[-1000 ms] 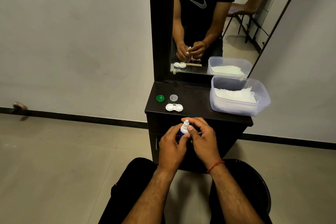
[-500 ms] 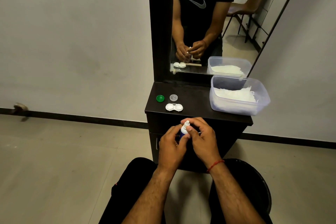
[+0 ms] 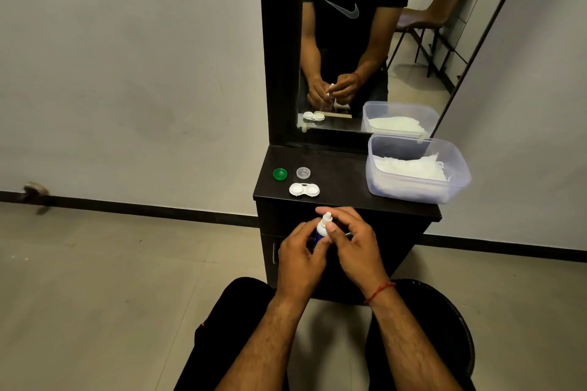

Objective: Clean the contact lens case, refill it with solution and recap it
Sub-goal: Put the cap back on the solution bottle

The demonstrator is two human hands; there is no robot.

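Left hand (image 3: 300,259): wrapped round the blue lower body of the solution bottle (image 3: 322,228), held upright in front of the dresser, below its front edge.
Right hand (image 3: 355,247): thumb pressed on the bottle's white neck, index finger arched just behind the nozzle tip.
Lens case (image 3: 304,190): open, both wells up, right at the front edge of the dresser top (image 3: 341,173), left half.
Caps: green cap (image 3: 280,174) and clear cap (image 3: 303,172) side by side just behind the case, apart from it.
Tub (image 3: 413,192): fills the right side, near corner overhanging the front edge, white tissues (image 3: 409,167) inside.
Open room: bare dark strip between case and tub; mirror (image 3: 349,41) closing the back.
Against half a second ago: grip and bottle nearly where they were; case, caps, tub unmoved.
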